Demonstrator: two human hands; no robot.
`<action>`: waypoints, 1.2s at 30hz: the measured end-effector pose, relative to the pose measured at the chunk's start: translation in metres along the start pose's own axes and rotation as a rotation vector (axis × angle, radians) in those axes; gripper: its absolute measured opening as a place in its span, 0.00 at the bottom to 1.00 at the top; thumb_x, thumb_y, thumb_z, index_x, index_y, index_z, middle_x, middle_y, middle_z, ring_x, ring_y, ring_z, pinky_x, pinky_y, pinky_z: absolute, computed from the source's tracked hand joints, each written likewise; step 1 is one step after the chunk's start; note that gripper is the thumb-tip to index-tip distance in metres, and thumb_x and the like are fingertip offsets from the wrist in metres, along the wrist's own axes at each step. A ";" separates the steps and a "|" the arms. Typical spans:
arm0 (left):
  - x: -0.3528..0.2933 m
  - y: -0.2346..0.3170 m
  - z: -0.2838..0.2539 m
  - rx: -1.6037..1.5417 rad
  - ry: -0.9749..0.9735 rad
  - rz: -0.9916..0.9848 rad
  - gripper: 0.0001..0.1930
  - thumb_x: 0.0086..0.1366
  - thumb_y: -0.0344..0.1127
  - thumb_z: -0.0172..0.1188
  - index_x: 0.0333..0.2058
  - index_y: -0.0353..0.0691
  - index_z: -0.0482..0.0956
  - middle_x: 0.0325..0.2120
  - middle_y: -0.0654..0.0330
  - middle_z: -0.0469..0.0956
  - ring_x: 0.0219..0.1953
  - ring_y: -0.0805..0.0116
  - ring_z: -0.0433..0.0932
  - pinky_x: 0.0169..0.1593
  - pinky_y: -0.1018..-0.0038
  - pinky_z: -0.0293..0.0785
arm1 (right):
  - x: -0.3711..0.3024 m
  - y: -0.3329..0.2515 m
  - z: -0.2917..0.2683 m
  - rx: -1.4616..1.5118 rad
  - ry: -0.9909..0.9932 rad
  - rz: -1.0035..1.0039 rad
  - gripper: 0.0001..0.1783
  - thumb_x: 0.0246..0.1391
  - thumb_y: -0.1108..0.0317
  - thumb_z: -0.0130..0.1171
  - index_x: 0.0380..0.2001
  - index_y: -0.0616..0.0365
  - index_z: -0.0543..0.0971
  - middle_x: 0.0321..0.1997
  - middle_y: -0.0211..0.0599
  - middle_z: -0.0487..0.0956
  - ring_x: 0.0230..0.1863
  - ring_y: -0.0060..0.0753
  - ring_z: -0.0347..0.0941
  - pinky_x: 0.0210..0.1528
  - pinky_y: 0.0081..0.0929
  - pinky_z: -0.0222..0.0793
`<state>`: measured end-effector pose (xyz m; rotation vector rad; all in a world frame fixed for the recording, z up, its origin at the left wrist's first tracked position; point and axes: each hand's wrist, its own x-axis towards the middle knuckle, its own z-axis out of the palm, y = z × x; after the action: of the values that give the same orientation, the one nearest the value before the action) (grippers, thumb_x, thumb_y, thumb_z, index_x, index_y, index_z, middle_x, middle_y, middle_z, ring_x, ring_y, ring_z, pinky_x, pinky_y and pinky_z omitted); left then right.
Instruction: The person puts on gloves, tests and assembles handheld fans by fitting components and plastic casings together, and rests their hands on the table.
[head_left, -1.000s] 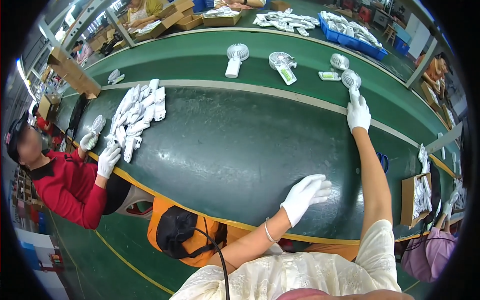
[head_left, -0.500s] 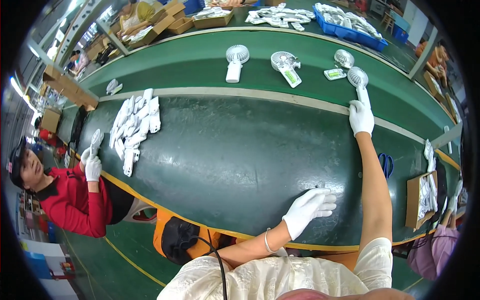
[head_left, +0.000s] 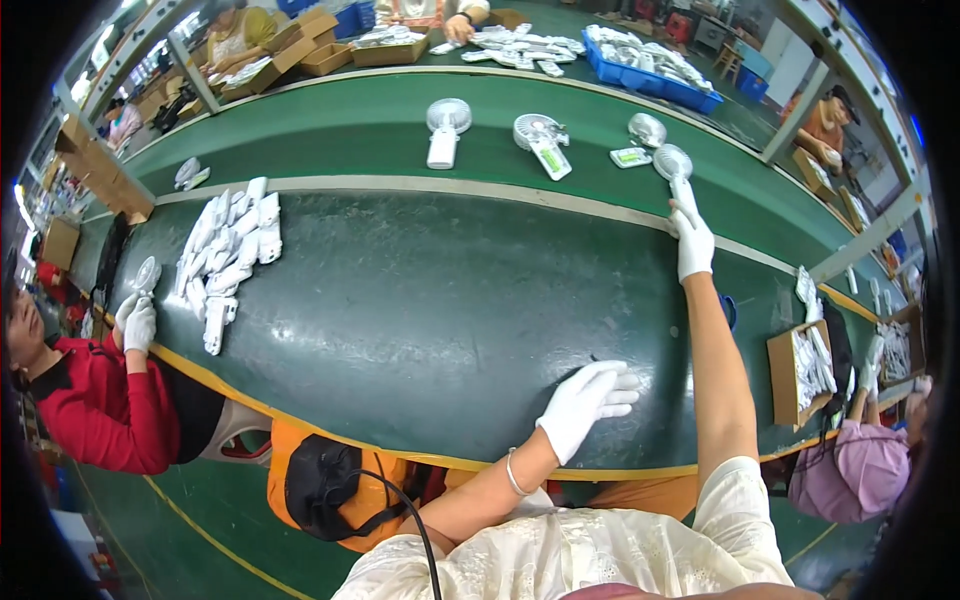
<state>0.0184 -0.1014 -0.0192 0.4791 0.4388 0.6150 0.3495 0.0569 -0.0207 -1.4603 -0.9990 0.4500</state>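
My right hand [head_left: 692,243], in a white glove, reaches across to the green belt and is closed round the handle of a white handheld fan [head_left: 673,163]. My left hand [head_left: 588,408], also gloved, rests over the dark tabletop near the front edge, holding nothing, its fingers stretched out. Beside the held fan lies a fan part with a round head [head_left: 647,129] and a handle half with a green battery [head_left: 631,157]. Further left on the belt are an opened fan [head_left: 541,140] showing a green battery and a whole white fan [head_left: 447,130].
A heap of white handle parts [head_left: 228,245] lies on the table's left. Blue scissors [head_left: 729,312] are partly hidden behind my right forearm. A carton of parts [head_left: 793,375] stands at right. A co-worker in red [head_left: 115,410] holds a fan. Beyond the belt is a blue bin [head_left: 650,75].
The whole view has shifted, so things appear further left. My right hand stays on the fan's handle and my left hand stays outstretched. A person's hand now shows at the far parts heap.
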 end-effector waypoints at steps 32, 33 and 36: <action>0.003 0.000 0.003 0.192 0.013 -0.034 0.19 0.75 0.36 0.49 0.58 0.31 0.68 0.51 0.45 0.76 0.53 0.52 0.78 0.57 0.59 0.77 | -0.069 -0.031 0.036 -0.527 -0.093 -0.287 0.11 0.57 0.64 0.57 0.39 0.51 0.85 0.36 0.37 0.82 0.42 0.41 0.79 0.47 0.34 0.73; 0.005 0.001 0.004 0.202 0.009 -0.041 0.19 0.75 0.36 0.49 0.58 0.31 0.68 0.51 0.45 0.76 0.53 0.52 0.78 0.57 0.59 0.77 | -0.069 -0.031 0.033 -0.525 -0.082 -0.283 0.11 0.57 0.64 0.57 0.39 0.51 0.85 0.36 0.37 0.82 0.42 0.41 0.79 0.47 0.34 0.73; 0.006 0.004 0.004 0.195 0.020 -0.086 0.19 0.75 0.35 0.50 0.58 0.31 0.68 0.51 0.45 0.75 0.53 0.52 0.78 0.58 0.58 0.77 | -0.070 -0.031 0.033 -0.533 -0.112 -0.322 0.11 0.56 0.65 0.56 0.38 0.51 0.85 0.34 0.38 0.81 0.41 0.44 0.78 0.46 0.38 0.72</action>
<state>0.0234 -0.0958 -0.0152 0.6360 0.5388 0.4965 0.2757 0.0180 -0.0175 -1.7084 -1.4936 0.0250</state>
